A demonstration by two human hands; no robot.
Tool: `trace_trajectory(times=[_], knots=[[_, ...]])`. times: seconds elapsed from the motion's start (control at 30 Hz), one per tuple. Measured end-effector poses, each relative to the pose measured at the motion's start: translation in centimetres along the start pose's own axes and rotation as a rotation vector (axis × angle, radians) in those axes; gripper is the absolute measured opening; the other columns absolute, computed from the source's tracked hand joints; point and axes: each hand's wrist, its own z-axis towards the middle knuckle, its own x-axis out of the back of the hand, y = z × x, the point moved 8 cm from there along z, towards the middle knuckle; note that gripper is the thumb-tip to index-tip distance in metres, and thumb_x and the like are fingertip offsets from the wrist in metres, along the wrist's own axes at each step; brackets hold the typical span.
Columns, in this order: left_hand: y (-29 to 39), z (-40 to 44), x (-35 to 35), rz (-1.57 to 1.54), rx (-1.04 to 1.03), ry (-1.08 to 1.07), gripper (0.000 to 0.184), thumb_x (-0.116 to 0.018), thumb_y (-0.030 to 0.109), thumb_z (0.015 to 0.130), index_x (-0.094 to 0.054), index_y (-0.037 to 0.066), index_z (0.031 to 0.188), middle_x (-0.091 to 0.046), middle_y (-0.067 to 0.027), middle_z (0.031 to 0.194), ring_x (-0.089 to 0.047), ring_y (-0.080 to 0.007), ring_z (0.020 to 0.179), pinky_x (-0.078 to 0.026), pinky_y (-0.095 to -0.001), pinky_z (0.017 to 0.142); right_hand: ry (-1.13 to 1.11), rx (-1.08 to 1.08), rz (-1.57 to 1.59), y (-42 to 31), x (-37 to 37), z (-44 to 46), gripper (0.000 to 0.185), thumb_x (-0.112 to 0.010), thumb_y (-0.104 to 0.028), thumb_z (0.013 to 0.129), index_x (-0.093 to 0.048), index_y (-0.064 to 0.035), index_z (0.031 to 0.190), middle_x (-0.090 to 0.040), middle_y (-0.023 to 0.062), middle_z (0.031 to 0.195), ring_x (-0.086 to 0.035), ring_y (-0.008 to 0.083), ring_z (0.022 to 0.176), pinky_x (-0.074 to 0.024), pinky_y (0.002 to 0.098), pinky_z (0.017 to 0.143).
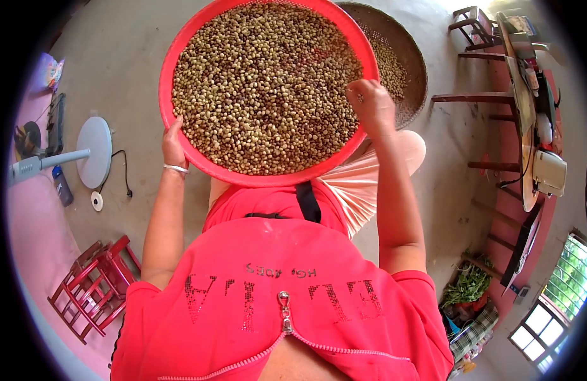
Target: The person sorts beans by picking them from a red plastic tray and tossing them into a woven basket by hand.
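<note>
A round red tray (168, 95) full of small brown and greenish beans (262, 89) rests at my lap. My left hand (173, 145), with a bracelet at the wrist, grips the tray's lower left rim. Over the right rim is my right hand (371, 105), its fingers curled together above the edge of the beans. Whatever those fingers hold is too small to make out. Behind the tray at the right, a darker woven basket (415, 63) on the floor holds more beans (389, 68).
A grey fan stand (103, 151) is on the left, with red stools (97, 289) below it. Along the right stand a wooden table (528, 133) with items on it and a wooden stool (474, 26). Green leafy plants (468, 284) lie at the lower right.
</note>
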Motion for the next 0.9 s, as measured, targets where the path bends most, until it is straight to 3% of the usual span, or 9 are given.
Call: trace_trajectory(times=[0.4, 0.5, 0.53, 0.63, 0.7, 0.73, 0.8, 0.9], knots=[[0.1, -0.1, 0.6, 0.031, -0.021, 0.059, 0.036, -0.053, 0.019, 0.099, -0.058, -0.004, 0.127, -0.065, -0.0126, 0.123, -0.064, -0.0224, 0.110, -0.050, -0.0355, 0.099, -0.157, -0.047, -0.148, -0.9, -4.5, 0.8, 0.020, -0.069, -0.032, 0.087, -0.073, -0.0128, 0.089, -0.069, 0.0100, 0.096, -0.066, 0.0307, 0.096, -0.0526, 0.0427, 0.086], [-0.6, 0.6, 1.5, 0.016, -0.017, 0.053, 0.036, -0.054, 0.019, 0.099, -0.058, -0.003, 0.128, -0.065, -0.0122, 0.123, -0.064, -0.0225, 0.110, -0.049, -0.0355, 0.099, 0.263, -0.092, 0.013, 0.8, 0.3, 1.1, 0.018, -0.068, -0.031, 0.088, -0.071, -0.0133, 0.090, -0.069, 0.0102, 0.095, -0.068, 0.0305, 0.087, -0.0540, 0.0447, 0.077], [-0.6, 0.5, 1.5, 0.016, -0.017, 0.058, 0.036, -0.054, 0.019, 0.099, -0.058, -0.003, 0.128, -0.065, -0.0122, 0.123, -0.064, -0.0225, 0.110, -0.049, -0.0355, 0.099, 0.385, -0.207, 0.139, 2.0, 2.5, 0.9, 0.019, -0.069, -0.031, 0.089, -0.070, -0.0139, 0.096, -0.069, 0.0097, 0.094, -0.068, 0.0289, 0.085, -0.0539, 0.0427, 0.077], [-0.2, 0.4, 1.1, 0.023, -0.044, 0.076, 0.037, -0.054, 0.019, 0.099, -0.058, -0.003, 0.128, -0.065, -0.0119, 0.124, -0.064, -0.0225, 0.110, -0.049, -0.0357, 0.099, 0.521, -0.316, -0.034, 3.5, 5.1, 0.3, 0.017, -0.069, -0.027, 0.089, -0.070, -0.0136, 0.100, -0.070, 0.0091, 0.094, -0.069, 0.0272, 0.085, -0.0543, 0.0411, 0.076], [-0.4, 0.6, 1.2, 0.017, -0.029, 0.049, 0.037, -0.054, 0.020, 0.099, -0.058, -0.003, 0.128, -0.065, -0.0120, 0.124, -0.064, -0.0225, 0.110, -0.049, -0.0358, 0.099, 0.309, -0.237, 0.113, 1.9, 3.3, 0.7, 0.018, -0.069, -0.022, 0.089, -0.069, -0.0141, 0.104, -0.071, 0.0088, 0.096, -0.069, 0.0269, 0.087, -0.0544, 0.0402, 0.077], [-0.5, 0.6, 1.0, 0.012, -0.012, 0.025, 0.037, -0.054, 0.020, 0.099, -0.058, -0.003, 0.128, -0.065, -0.0121, 0.124, -0.064, -0.0224, 0.110, -0.049, -0.0358, 0.099, 0.221, -0.077, 0.133, 0.1, 1.7, 0.7, 0.015, -0.069, -0.019, 0.088, -0.071, -0.0142, 0.102, -0.071, 0.0085, 0.098, -0.069, 0.0269, 0.091, -0.0543, 0.0396, 0.078], [0.1, -0.1, -0.1, 0.006, -0.007, 0.013, 0.037, -0.054, 0.020, 0.099, -0.058, -0.003, 0.128, -0.065, -0.0121, 0.124, -0.064, -0.0223, 0.110, -0.050, -0.0357, 0.099, 0.026, 0.023, 0.185, -3.4, -1.6, 0.2, 0.014, -0.070, -0.025, 0.087, -0.072, -0.0128, 0.093, -0.070, 0.0091, 0.093, -0.068, 0.0285, 0.089, -0.0539, 0.0412, 0.079], [-0.1, 0.1, 0.4, 0.014, -0.011, 0.039, 0.036, -0.054, 0.020, 0.099, -0.059, -0.003, 0.127, -0.066, -0.0119, 0.123, -0.064, -0.0221, 0.109, -0.050, -0.0355, 0.098, -0.086, -0.023, 0.140, -5.7, -3.8, -0.4, 0.023, -0.069, -0.035, 0.088, -0.073, -0.0126, 0.092, -0.069, 0.0092, 0.092, -0.068, 0.0302, 0.089, -0.0538, 0.0425, 0.079]])
